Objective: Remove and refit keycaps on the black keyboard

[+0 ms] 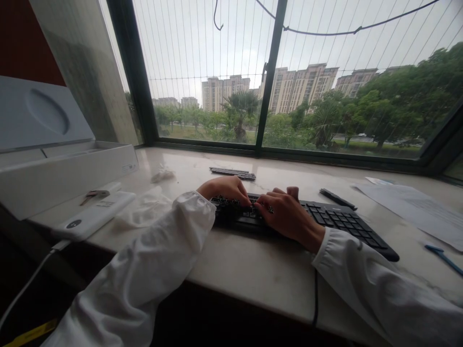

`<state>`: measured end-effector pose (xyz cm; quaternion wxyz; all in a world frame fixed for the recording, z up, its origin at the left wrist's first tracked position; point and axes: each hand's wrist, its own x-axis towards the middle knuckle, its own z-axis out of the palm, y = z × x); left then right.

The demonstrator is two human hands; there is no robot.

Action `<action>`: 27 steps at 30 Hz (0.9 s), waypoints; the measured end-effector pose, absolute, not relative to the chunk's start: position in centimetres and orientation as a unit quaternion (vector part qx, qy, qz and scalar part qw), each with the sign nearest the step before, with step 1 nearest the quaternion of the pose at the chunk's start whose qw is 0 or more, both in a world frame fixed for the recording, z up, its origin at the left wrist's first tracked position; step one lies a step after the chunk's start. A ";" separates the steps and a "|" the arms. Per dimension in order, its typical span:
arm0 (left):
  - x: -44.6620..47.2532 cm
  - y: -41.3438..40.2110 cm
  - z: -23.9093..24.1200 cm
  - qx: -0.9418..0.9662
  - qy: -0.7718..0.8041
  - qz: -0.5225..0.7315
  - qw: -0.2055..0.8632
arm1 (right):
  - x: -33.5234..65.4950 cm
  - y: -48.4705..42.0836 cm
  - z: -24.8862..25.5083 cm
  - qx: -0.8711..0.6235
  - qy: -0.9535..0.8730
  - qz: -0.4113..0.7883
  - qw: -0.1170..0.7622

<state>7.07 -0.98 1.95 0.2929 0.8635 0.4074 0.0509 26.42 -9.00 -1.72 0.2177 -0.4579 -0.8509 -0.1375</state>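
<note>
Left hand (227, 187) and right hand (289, 214), both curled, bend close together over the black keyboard (340, 224) beneath them; whether they pinch anything I cannot tell; just beyond them, dark keycaps (231, 171) lie on the table (246, 270); leftward, a white box (72, 176); rightward, papers (408, 205)

Soft grey light comes in through the big window (271, 86) and makes a pale shine near the table's (231, 274) back edge, but under the front edge it's almost black. The keyboard (336, 221) looks dark and a bit fuzzy, and the window's sides lean and stretch outward.
</note>
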 end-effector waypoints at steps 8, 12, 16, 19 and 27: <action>6.9 -0.6 1.5 0.865 0.404 0.045 0.292 | 26.6 -9.0 -1.8 -0.436 -0.865 -0.111 0.221; 6.9 -0.5 1.4 0.866 0.404 0.046 0.292 | 26.6 -8.9 -1.9 -0.425 -0.870 -0.101 0.231; 6.8 -0.6 1.4 0.873 0.387 0.046 0.291 | 26.7 -8.8 -2.0 -0.411 -0.878 -0.092 0.229; 6.8 -0.6 1.4 0.873 0.394 0.036 0.285 | 26.8 -8.8 -1.9 -0.402 -0.883 -0.089 0.228; 6.9 -0.9 1.6 0.871 0.405 0.021 0.278 | 26.8 -8.9 -1.8 -0.394 -0.884 -0.093 0.232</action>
